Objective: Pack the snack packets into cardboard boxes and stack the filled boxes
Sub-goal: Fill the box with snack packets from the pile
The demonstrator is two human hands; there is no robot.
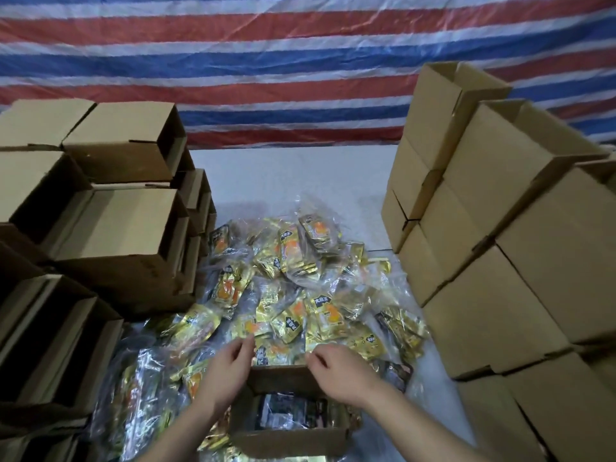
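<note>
White work surface [293, 175], seen from above and in front. At centre, spreading toward 6 o'clock, a loose heap of gold snack packets [293, 295] in clear plastic bags lies directly on the surface. At 6 o'clock, an open cardboard box [286, 435] stands among the packets, dark packets visible inside. At 9 o'clock, a stack of open-ended cardboard boxes [120, 228] rests on the surface, its near edge touching the heap. At 3 o'clock, a taller stack of closed cardboard boxes [500, 245] stands just beside the heap. Toward 12 o'clock the surface is bare up to a red, white and blue striped tarpaulin [266, 61].
</note>
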